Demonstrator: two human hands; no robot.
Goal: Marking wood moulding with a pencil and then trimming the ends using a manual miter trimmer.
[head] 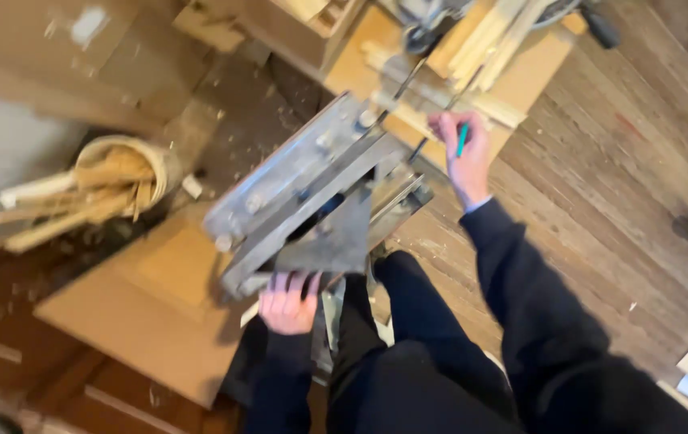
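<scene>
**Both hands on a metal frame**

Left to right: bucket of wood offcuts; left hand clamped on metal frame's near end, long axis running up-right; right hand, pinching green pencil, at far end beside wood strips.

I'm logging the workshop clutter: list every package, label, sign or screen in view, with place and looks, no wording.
Cardboard box: top left, large, brown, with a pale label patch, blurred.
Flat cardboard sheet: on the floor left of the left hand, tan, rectangular.
Cardboard sheet: top centre under wood strips, beyond the right hand, tan.
No signs or screens visible.
</scene>
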